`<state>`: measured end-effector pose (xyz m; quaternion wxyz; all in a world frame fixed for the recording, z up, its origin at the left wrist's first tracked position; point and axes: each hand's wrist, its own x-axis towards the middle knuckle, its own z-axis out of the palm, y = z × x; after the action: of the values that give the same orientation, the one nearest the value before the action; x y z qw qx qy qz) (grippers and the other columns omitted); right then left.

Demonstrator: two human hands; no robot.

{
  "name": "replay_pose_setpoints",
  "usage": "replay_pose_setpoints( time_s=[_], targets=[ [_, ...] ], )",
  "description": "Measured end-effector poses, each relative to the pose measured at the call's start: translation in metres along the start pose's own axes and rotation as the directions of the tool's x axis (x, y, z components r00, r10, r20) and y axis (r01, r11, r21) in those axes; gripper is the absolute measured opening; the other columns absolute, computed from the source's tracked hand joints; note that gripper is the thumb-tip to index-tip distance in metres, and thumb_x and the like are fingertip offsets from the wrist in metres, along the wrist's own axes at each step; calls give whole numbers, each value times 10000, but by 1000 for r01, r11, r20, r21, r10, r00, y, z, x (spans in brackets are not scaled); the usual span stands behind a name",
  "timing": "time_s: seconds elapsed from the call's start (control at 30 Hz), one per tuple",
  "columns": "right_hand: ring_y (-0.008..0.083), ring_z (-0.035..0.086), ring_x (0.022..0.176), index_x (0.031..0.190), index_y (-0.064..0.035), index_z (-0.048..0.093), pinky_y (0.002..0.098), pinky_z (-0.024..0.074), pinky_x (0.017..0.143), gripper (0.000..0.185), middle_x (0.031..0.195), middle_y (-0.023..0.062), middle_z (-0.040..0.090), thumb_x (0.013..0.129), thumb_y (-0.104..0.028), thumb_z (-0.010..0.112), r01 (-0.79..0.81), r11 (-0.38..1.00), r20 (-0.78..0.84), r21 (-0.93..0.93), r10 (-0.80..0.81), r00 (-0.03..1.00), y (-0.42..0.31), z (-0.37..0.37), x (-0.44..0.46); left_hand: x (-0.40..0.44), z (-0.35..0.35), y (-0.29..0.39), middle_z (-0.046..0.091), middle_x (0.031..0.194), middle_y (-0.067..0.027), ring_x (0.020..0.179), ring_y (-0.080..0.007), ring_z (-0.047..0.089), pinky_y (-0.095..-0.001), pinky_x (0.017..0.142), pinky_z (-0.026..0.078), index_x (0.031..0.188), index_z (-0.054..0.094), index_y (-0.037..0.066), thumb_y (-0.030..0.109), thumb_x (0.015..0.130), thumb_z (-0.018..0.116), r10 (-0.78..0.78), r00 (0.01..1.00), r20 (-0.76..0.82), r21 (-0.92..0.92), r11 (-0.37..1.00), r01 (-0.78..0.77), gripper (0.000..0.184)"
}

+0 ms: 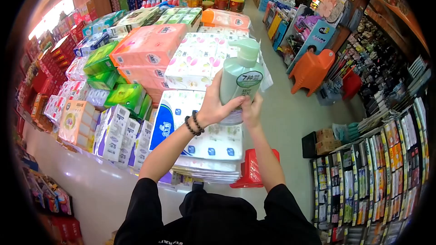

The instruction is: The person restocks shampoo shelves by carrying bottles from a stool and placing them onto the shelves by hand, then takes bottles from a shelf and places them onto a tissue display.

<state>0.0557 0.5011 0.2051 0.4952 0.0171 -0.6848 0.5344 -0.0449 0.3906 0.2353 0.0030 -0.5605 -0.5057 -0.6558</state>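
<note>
A pale green pump bottle (230, 84) with a dark oval label stands nearly upright between my two hands, its pump head at the top. My left hand (217, 104), with dark beads at the wrist, wraps round its left side, thumb across the front. On the lower right side, my right hand (252, 109) grips it too, its thumb meeting the left one. Just beyond and below the bottle are white tissue packs with a flower print (193, 59) and a blue-and-white tissue pack (200, 143). The bottle's base is partly hidden by my hands.
Peach tissue packs (147, 45) and green packs (127, 97) are stacked to the left. A red plastic stool (254, 170) stands near my right arm. An orange chair (313, 70) is across the aisle (284, 122). Shelves of packaged goods (363, 181) line the right.
</note>
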Motion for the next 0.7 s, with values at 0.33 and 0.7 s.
replay_pose_setpoints(
  time_s=[0.33,0.7],
  targets=[
    [171,649,824,1138,61,584,326,513,733,621,924,119,694,935,-525,597,47,976,-46,-211,-58,997,68,15,17,14,-22,-86,581,1272,-268,1172,-340,606,-406,966,481,1465,285,-28,331,818,761,-23,996,87,-130,991,34,880],
    [225,668,846,1184,35,564,361,517,748,368,940,150,686,980,-269,520,-118,942,-108,-313,88,990,109,-3,-16,-1,-9,-123,602,1205,-291,1090,-411,626,-441,923,493,1452,309,-28,419,783,787,-20,990,142,65,998,11,936]
  ],
)
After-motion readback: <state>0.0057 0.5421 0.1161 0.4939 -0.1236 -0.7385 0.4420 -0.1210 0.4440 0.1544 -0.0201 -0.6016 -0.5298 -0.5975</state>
